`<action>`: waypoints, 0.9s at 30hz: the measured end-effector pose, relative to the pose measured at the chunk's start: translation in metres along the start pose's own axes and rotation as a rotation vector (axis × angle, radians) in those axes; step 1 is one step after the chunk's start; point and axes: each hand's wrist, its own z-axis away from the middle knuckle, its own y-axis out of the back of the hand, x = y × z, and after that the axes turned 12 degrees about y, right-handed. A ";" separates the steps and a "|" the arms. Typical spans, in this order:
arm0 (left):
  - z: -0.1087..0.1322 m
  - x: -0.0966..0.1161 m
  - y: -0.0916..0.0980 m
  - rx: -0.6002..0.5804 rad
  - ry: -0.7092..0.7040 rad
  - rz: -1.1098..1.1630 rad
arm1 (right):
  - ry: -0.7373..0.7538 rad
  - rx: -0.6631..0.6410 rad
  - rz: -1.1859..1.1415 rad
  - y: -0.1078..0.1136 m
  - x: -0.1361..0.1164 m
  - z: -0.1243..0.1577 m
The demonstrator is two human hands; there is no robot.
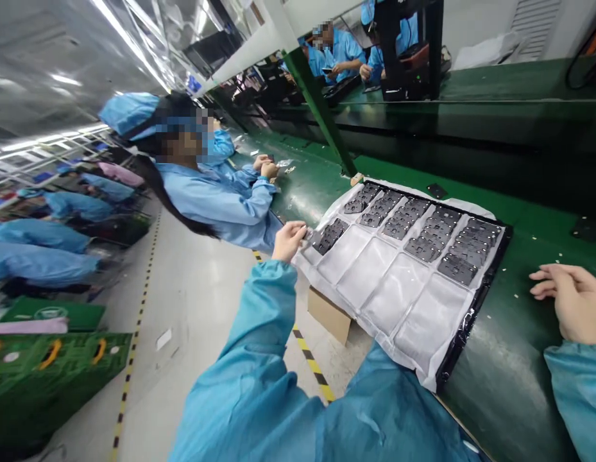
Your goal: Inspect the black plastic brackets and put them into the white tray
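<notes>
A black tray lined with white sheet lies across the edge of the green belt, with rows of small dark parts in its far half. My left hand is at the tray's left end, fingers pinched on a small dark part. On the belt to the right of the tray rests my right hand, with its fingers loosely stretched toward the tray and nothing in it. Both my arms are in light blue sleeves.
A co-worker in blue sits just to my left at the belt, hands together on something small. More workers sit across and down the aisle. A cardboard box sits under the tray. Green crates stand at the left. Small dark parts lie on the belt.
</notes>
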 end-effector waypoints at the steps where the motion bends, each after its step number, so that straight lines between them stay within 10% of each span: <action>1: -0.006 -0.024 0.008 -0.001 0.016 -0.026 | -0.023 -0.030 0.031 0.000 0.003 0.000; 4: -0.011 -0.068 0.008 -0.035 0.027 -0.112 | -0.029 -0.075 0.121 0.000 0.008 0.001; 8: -0.024 -0.076 -0.001 -0.054 -0.013 -0.213 | 0.000 -0.061 0.152 0.003 0.007 0.005; 12: -0.044 -0.049 0.016 -0.028 -0.156 -0.526 | -0.021 -0.106 0.149 0.006 0.009 0.006; 16: -0.047 0.022 0.002 0.041 -0.315 -0.657 | -0.032 -0.122 0.149 0.003 0.018 -0.002; 19: -0.031 0.097 -0.073 -0.080 -0.534 -0.530 | -0.081 -0.118 0.137 0.001 0.016 -0.004; 27: 0.129 0.273 -0.388 -0.664 -0.831 -0.354 | -0.014 -0.051 0.066 -0.001 0.005 0.001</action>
